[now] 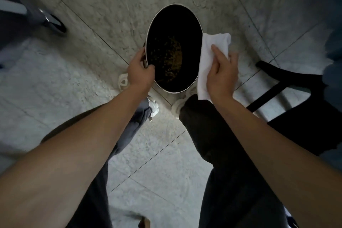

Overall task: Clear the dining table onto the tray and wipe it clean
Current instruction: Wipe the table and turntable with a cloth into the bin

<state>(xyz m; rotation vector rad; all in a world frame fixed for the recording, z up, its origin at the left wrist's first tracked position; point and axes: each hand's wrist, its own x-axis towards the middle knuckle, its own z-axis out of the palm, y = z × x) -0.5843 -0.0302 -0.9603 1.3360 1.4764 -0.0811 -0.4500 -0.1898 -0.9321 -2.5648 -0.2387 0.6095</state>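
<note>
1. Head view looks straight down past two bare forearms to a pale marble-patterned floor (114, 5) of large tiles with thin dark joints running diagonally.
2. One round bin (174, 48) sits at upper centre of the frame; its rim is thin and light, its inside black, with a scatter of yellowish-brown crumbs (173, 57) on the right of its interior; the crumbs are too small to identify.
3. Left hand (141, 69) is at the bin's lower left edge; fingers curl round a dark part at the rim, thumb over the lip, gripping it.
4. Right hand (221, 76) is just right of the bin; it holds one white cloth (211, 52), soft and folded into a rough rectangle, thumb lying on top, the other fingers hidden beneath; the cloth's upper edge touches or overlaps the bin's right rim.
5. Two legs in dark trousers (218, 144) fill the lower centre; two white shoes (153, 107) show just below the bin.
6. One black chair (288, 83) with thin bars stands at right; a dark object with a shiny curved metal base (53, 22) is at upper left, blurred.
7. No writing or label can be read anywhere.
</note>
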